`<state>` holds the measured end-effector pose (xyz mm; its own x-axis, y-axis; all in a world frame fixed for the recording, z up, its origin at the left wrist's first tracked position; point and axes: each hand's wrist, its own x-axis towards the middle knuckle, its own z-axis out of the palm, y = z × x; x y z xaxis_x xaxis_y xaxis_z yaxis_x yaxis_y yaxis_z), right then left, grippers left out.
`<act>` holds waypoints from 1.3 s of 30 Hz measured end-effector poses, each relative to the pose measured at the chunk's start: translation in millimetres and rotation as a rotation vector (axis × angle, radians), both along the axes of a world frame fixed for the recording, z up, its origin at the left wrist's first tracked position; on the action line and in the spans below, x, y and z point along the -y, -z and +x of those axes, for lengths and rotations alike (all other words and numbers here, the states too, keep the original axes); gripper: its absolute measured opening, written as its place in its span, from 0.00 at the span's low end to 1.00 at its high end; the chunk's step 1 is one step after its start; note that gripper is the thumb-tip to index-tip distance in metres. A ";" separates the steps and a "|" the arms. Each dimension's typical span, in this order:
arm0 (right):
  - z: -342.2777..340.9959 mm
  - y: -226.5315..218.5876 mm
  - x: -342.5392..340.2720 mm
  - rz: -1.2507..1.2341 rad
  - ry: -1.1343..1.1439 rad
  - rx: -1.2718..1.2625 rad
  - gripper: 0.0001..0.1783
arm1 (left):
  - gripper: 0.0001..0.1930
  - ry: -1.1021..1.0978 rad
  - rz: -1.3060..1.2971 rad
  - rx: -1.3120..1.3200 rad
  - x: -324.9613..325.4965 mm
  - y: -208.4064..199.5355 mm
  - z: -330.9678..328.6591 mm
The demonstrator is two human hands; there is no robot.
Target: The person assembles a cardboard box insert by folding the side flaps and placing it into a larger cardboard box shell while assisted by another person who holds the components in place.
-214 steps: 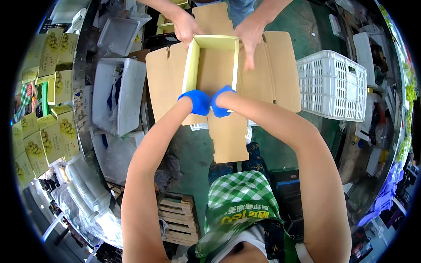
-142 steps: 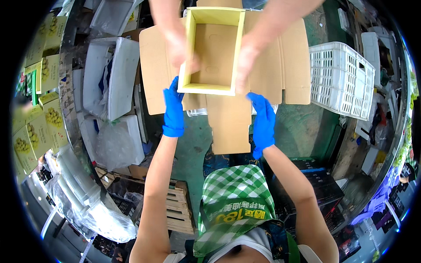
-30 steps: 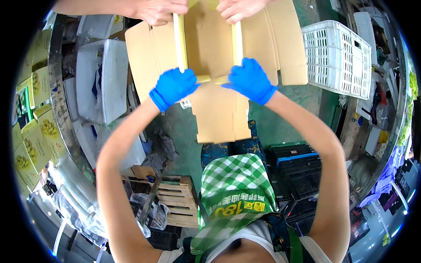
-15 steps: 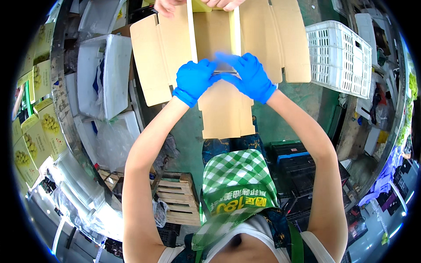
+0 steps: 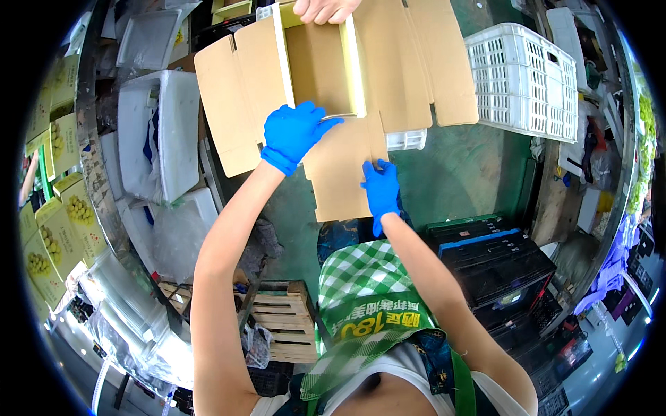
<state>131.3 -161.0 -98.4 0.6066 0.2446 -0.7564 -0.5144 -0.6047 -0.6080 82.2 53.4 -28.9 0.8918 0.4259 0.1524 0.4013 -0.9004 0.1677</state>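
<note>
A partly folded cardboard box lies in front of me, brown inside, with pale yellow upright side walls. Wide flaps spread left and right, and a near flap extends toward me. My left hand, in a blue glove, is closed over the box's near left corner, its thumb along the near wall. Lower down, my right hand, also gloved in blue, is closed at the right edge of the near flap; its grip is partly hidden. Another person's bare hand rests at the far end of the box.
A white slatted plastic crate stands on the right. White foam boxes are stacked on the left, near a wooden pallet. Black crates sit beside me at the lower right. Printed yellow-green cartons line the far left.
My right hand has left the near wall and come down to the near flap's right edge. My left hand has moved slightly left and down. One of the other person's hands has left the view.
</note>
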 end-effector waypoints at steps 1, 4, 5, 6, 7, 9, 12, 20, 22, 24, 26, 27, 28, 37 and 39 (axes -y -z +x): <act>11.6 -5.3 -2.3 -0.020 -0.039 -0.108 0.28 | 0.18 0.012 -0.017 0.022 -0.7 -0.5 -0.3; 41.6 -28.6 -12.1 0.008 -0.151 -0.258 0.26 | 0.15 -0.016 -0.032 -0.023 0.4 -4.7 -3.1; 50.4 -37.4 -14.8 0.056 -0.135 -0.341 0.23 | 0.16 0.008 0.011 -0.007 1.6 -6.0 -3.6; 58.2 -45.8 -18.0 0.099 -0.118 -0.429 0.21 | 0.16 0.020 0.007 -0.021 2.9 -7.2 -3.5; 62.8 -55.4 -18.1 0.226 -0.003 -0.575 0.17 | 0.16 0.017 0.013 -0.027 5.1 -8.1 -3.4; 80.5 -66.3 -26.0 0.573 0.033 -0.631 0.14 | 0.16 0.016 -0.045 -0.021 8.3 -8.5 -1.7; 94.5 -79.4 -29.8 0.644 -0.291 -0.139 0.10 | 0.17 0.001 -0.018 -0.029 10.6 -5.6 1.9; 105.2 -91.2 -47.7 0.267 -1.027 1.070 0.37 | 0.16 -0.010 -0.037 -0.070 10.9 -8.7 4.6; 122.0 -91.9 -56.2 0.287 -1.117 1.274 0.39 | 0.15 -0.003 -0.052 -0.125 8.8 -15.6 4.3; 138.7 -93.5 -63.6 0.375 -1.279 1.263 0.34 | 0.13 0.025 -0.205 -0.113 4.2 -24.2 -1.6; 148.4 -96.3 -68.0 0.412 -1.416 1.300 0.30 | 0.14 0.084 -0.426 -0.096 -3.1 -33.3 -16.2; 151.7 -97.8 -69.0 0.491 -1.345 1.381 0.21 | 0.16 0.130 -0.570 -0.076 -9.7 -37.2 -26.2; 151.6 -97.2 -71.9 0.471 -1.316 1.333 0.17 | 0.19 0.166 -0.695 -0.024 -16.1 -39.9 -36.8; 132.0 -68.8 -95.6 0.470 -1.039 1.235 0.13 | 0.30 -0.160 -0.777 0.278 8.0 -7.5 -48.6; 127.2 -69.3 -94.9 0.454 -0.978 1.233 0.14 | 0.34 -0.346 -0.730 0.530 22.6 -1.7 -37.3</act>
<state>258.6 -66.1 -29.0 0.2433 0.9299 0.2759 0.8366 -0.0572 -0.5448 44.9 30.8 -27.2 0.5907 0.8016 0.0927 0.3356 -0.3485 0.8752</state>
